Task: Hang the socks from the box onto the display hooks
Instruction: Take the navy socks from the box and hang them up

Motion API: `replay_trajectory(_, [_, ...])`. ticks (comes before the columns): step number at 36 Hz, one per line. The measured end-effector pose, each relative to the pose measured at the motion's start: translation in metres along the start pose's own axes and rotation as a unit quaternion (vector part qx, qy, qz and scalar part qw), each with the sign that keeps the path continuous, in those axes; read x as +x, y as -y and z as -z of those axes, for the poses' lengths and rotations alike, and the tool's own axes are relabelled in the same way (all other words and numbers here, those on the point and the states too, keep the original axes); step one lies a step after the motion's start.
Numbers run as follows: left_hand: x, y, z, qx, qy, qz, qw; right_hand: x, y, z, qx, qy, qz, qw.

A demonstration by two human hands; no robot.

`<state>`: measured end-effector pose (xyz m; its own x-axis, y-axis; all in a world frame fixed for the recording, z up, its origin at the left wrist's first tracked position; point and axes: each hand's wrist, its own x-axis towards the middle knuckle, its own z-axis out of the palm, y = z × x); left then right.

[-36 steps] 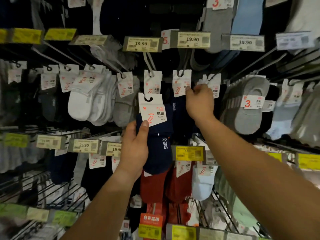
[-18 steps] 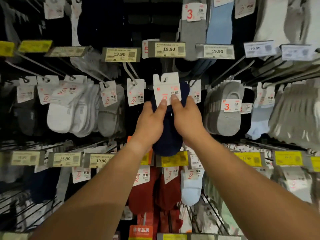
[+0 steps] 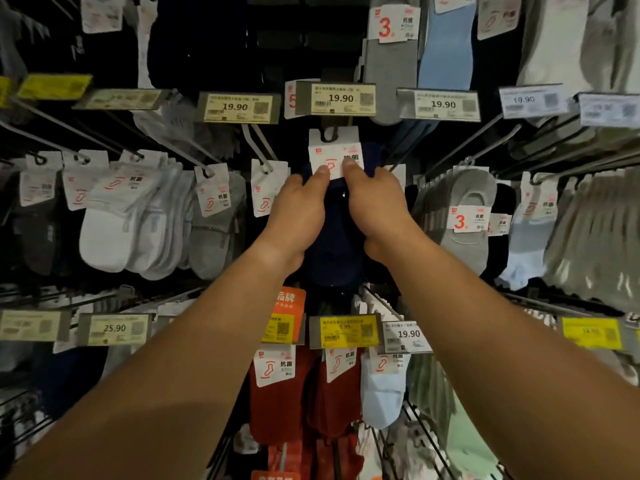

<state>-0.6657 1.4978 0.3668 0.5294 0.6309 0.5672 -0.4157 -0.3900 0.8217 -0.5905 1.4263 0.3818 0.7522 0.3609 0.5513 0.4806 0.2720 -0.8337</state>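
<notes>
Up between both hands, the navy sock pack [image 3: 334,237] hangs long-axis vertical. The left hand [image 3: 298,216] and right hand [image 3: 375,206] pinch its card, whose hanger notch sits just under the hook beneath the price tag [image 3: 335,98].

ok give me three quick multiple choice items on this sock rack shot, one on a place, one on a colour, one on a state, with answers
1. Where is the navy sock pack held?
A. Below the middle 19.90 price tag
B. Beside the 25.90 price tag
C. Down among the red socks

2. What colour are the socks that hang under the yellow price tag?
A. Green
B. Red
C. Black

3. How is the pack's card held?
A. It hangs free
B. One hand alone holds it
C. Both thumbs press on it

Answers: 1 A, the card sits just under that tag. 2 B, red pairs hang there. 3 C, the left hand and right hand both grip the pack, thumbs on the card.
</notes>
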Motion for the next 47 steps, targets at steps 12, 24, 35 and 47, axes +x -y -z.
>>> replay_trajectory(12, [0.062, 0.045, -0.012, 0.196, 0.012, 0.087, 0.977, 0.058, -0.047, -0.017, -0.171, 0.005, -0.064, 0.983])
replay_trajectory(24, [0.054, 0.064, 0.001, 0.381, 0.19, 0.207, 0.881, 0.04, -0.11, -0.012, -0.322, 0.091, -0.128, 0.933])
replay_trajectory(35, [0.0, 0.035, -0.005, 0.583, 0.1, -0.071, 0.803, -0.037, -0.057, 0.034, -0.421, 0.023, -0.047, 0.906])
replay_trajectory(47, [-0.215, 0.02, -0.199, 0.412, 0.442, -0.136, 0.785, -0.269, -0.009, 0.279, -0.634, -0.137, -0.227, 0.727])
